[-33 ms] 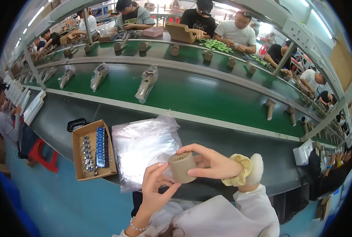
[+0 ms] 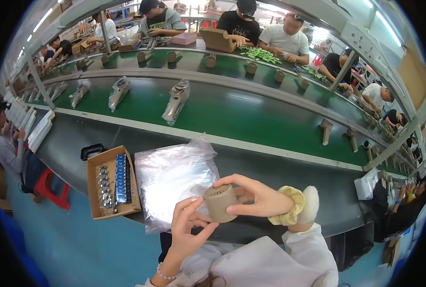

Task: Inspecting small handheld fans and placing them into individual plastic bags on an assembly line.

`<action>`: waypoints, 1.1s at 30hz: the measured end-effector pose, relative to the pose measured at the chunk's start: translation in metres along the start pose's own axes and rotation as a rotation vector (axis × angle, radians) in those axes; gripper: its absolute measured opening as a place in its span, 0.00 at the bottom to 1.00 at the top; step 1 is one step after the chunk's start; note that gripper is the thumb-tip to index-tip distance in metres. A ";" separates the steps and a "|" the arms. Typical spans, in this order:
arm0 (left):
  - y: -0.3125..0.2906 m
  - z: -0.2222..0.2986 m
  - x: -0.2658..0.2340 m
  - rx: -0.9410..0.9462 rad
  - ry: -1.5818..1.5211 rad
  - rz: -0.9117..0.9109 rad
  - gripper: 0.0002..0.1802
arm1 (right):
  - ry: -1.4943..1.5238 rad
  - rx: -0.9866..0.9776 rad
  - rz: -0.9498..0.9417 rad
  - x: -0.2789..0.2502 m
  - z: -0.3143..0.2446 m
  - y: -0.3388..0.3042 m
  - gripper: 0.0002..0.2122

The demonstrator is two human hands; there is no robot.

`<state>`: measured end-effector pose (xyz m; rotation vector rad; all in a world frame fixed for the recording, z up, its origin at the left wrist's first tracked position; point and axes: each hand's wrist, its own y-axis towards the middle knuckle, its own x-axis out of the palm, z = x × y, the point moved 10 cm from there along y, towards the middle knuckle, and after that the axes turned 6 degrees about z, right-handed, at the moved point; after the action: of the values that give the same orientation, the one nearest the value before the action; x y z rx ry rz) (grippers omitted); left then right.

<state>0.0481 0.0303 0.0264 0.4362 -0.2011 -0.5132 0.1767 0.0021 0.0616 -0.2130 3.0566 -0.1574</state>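
Observation:
My right hand (image 2: 253, 197) grips a khaki round-bodied device (image 2: 220, 203) with a slotted vent in its top end, thumb on the near side and fingers behind. Close against its left side, my left hand (image 2: 189, 224) curls its fingers and thumb around a clear plastic bag (image 2: 202, 209); the bag's thin film shows faintly there. The device's lower part is hidden. Under and beyond my hands lies a stack of clear plastic bags (image 2: 174, 177) on the dark bench.
Left of the stack, a cardboard box (image 2: 92, 191) holds small blue and metal parts, with a black tray (image 2: 92, 151) behind it. Across the bench runs a green conveyor (image 2: 232, 112) carrying bagged devices (image 2: 177, 101) and unbagged ones (image 2: 326, 131). Co-workers (image 2: 289, 36) sit opposite. A red stool (image 2: 50, 186) stands left.

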 end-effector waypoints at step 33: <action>0.047 0.023 -0.014 -0.186 -0.256 -0.135 0.35 | -0.802 -0.621 -0.028 0.021 -0.049 0.038 0.44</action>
<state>0.0495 0.0662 0.0669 0.2017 -0.3683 -0.7142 0.1465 0.0414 0.1050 -0.2649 2.2088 0.7035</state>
